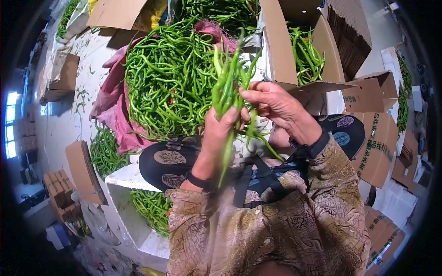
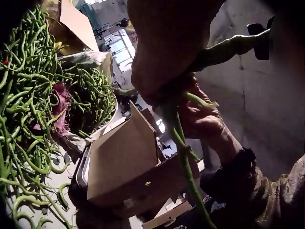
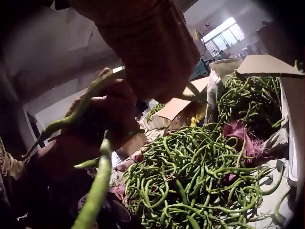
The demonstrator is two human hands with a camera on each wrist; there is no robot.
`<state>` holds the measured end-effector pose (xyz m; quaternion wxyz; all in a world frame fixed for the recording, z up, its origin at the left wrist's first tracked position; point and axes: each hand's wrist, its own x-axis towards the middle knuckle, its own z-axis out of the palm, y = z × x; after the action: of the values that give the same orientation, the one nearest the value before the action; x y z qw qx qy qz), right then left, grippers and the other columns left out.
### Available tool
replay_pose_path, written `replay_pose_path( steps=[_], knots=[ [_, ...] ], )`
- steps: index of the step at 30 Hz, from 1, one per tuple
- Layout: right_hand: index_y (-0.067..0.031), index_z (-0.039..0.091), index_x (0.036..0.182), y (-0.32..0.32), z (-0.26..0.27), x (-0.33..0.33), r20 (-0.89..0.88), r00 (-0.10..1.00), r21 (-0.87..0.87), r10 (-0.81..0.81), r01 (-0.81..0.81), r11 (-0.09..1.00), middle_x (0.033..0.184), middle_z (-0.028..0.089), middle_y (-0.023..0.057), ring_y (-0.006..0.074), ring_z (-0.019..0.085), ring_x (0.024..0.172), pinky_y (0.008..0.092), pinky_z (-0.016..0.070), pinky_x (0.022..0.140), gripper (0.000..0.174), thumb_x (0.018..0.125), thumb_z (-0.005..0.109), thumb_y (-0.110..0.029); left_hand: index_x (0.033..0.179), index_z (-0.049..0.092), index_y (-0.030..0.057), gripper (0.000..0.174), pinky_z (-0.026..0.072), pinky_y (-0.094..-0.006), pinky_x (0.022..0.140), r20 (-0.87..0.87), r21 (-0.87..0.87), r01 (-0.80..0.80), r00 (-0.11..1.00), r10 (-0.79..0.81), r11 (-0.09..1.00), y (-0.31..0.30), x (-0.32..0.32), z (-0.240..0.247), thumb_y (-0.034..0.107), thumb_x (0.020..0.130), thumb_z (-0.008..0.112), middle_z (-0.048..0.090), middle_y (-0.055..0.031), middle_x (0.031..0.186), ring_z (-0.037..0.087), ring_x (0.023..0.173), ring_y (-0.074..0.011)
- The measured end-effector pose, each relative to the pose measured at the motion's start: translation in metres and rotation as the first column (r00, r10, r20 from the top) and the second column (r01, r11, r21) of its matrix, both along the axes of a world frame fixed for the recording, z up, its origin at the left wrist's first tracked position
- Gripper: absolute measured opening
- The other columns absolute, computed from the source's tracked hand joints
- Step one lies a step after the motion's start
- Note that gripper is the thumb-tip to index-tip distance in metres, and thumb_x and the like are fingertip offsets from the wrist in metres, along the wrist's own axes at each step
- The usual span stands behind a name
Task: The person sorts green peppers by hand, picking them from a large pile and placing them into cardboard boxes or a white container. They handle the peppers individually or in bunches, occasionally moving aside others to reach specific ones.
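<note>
In the head view my left hand (image 1: 220, 131) grips a small bunch of long green chili peppers (image 1: 225, 85), tips pointing up and down past the fist. Close on its right, my right hand (image 1: 287, 108) pinches a pepper at the bunch's edge with thumb and forefinger. A blurred pepper hangs between the hands. Both hands are over the near right edge of a big heap of green chili peppers (image 1: 168, 83), which lies on a pink sack (image 1: 110, 108). The left wrist view shows a long pepper (image 2: 190, 183) hanging below the left fist; its fingers are in shadow.
A cardboard box (image 1: 282, 55) holding more peppers stands right of the heap. By the left knee are a white foam box (image 1: 122, 181) with peppers and a smaller pepper pile (image 1: 108, 154). Printed cartons (image 1: 380, 149) lie at the right. Another filled sack (image 3: 221, 76) stands behind the heap.
</note>
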<state>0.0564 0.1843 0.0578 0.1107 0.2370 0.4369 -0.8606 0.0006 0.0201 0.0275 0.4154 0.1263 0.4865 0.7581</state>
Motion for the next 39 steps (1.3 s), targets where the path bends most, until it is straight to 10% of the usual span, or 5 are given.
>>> replay_pose_path(
  steps=[11,15,20,28,39],
  knots=[
    [0.0019,0.055,0.115,-0.014,-0.013,-0.002,-0.165,0.981,-0.208,-0.1,0.064,0.976,0.104,0.062,0.0083,0.014,0.061,0.089,0.0269,0.0513,0.075,0.029,0.09,0.06,-0.013,0.117,0.05,-0.0009,0.045,0.0434,-0.0226,0.061,-0.169,-0.074,0.016,0.985,-0.028,0.997,-0.002,0.0,-0.001,0.035,0.091,0.058,0.061,-0.0043,0.078,0.055,0.068,-0.0101],
    [0.0023,0.056,0.114,-0.011,-0.045,0.0,-0.179,0.965,-0.365,-0.19,0.114,0.924,0.107,0.063,0.0092,0.0168,0.061,0.096,0.0298,0.0475,0.089,0.025,0.091,0.055,-0.008,0.135,0.045,0.0006,0.05,0.0485,-0.0263,0.082,-0.265,-0.171,0.005,0.963,-0.05,0.985,0.003,0.002,-0.007,0.016,0.091,0.062,0.061,-0.0076,0.112,0.059,0.094,-0.0121],
    [0.005,0.056,0.11,0.002,-0.058,0.001,-0.145,0.959,-0.206,-0.244,0.212,0.955,0.098,0.062,0.0097,0.0188,0.062,0.093,0.0302,0.0496,0.085,0.022,0.093,0.054,-0.008,0.125,0.054,0.0016,0.036,0.0476,-0.0236,0.08,-0.293,-0.171,-0.314,0.921,0.256,0.934,0.011,0.012,-0.014,0.01,0.091,0.061,0.064,-0.0042,0.104,0.059,0.093,-0.0097],
    [0.0063,0.05,0.122,0.034,-0.04,0.017,-0.136,0.947,-0.311,-0.29,0.237,0.92,0.093,0.059,0.0074,0.015,0.06,0.082,0.0327,0.0527,0.081,0.032,0.097,0.05,-0.013,0.106,0.056,0.0015,0.023,0.05,-0.0273,0.068,0.302,0.166,-0.317,0.918,0.257,0.934,-0.009,-0.014,-0.017,0.022,0.096,0.053,0.061,-0.0083,0.087,0.059,0.076,-0.0146],
    [0.0051,0.039,0.134,0.036,-0.018,0.029,-0.245,0.942,-0.394,-0.228,0.118,0.912,0.094,0.052,0.0043,0.0115,0.048,0.076,0.0252,0.042,0.069,0.05,0.092,0.055,-0.016,0.118,0.052,-0.0016,0.031,0.0518,-0.0285,0.073,0.233,0.16,-0.387,0.909,0.346,0.908,-0.016,-0.026,-0.017,0.021,0.096,0.053,0.062,-0.0107,0.092,0.059,0.079,-0.0179]
  ],
)
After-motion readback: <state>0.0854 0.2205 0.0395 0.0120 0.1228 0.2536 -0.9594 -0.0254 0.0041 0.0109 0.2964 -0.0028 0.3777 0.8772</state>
